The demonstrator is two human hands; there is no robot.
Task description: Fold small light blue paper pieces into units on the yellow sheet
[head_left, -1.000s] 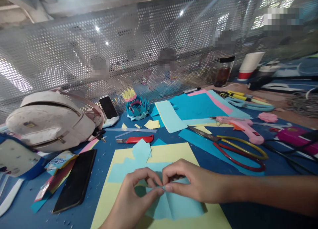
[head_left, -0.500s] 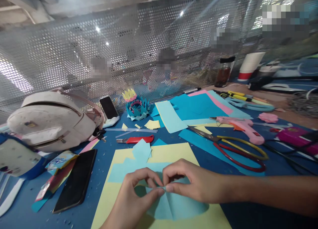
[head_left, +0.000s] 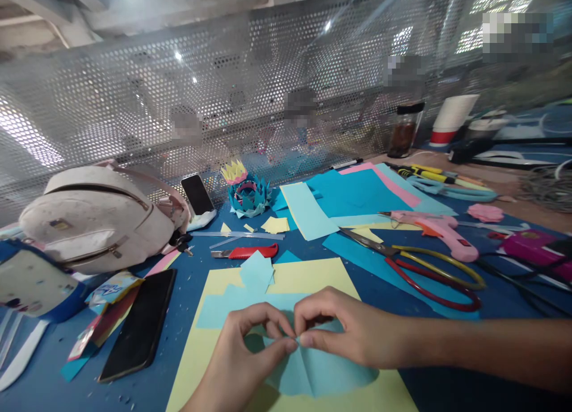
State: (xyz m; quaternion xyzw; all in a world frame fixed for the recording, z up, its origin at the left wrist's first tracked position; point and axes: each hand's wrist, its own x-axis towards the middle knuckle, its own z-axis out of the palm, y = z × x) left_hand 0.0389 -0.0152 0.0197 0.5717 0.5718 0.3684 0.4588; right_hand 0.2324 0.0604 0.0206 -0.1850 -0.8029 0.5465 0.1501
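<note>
A light blue paper piece (head_left: 322, 373) with a crease down its middle is pinched at its upper centre by both hands. My left hand (head_left: 250, 352) grips it between thumb and fingers from the left. From the right, my right hand (head_left: 342, 328) pinches the same spot, the fingertips of both hands nearly touching. Under them lies a yellow sheet (head_left: 187, 364). Light blue scraps (head_left: 257, 271) rest on that sheet, just beyond my hands.
Scissors (head_left: 429, 275) and a pink glue gun (head_left: 440, 230) lie at the right. A red cutter (head_left: 252, 251) and a layered paper flower (head_left: 248, 196) are beyond the yellow sheet. At the left are a black phone (head_left: 140, 328) and a pale backpack (head_left: 93, 215).
The whole view has shifted very slightly. Both hands keep their pinch on the light blue paper, with no clear movement against it.
</note>
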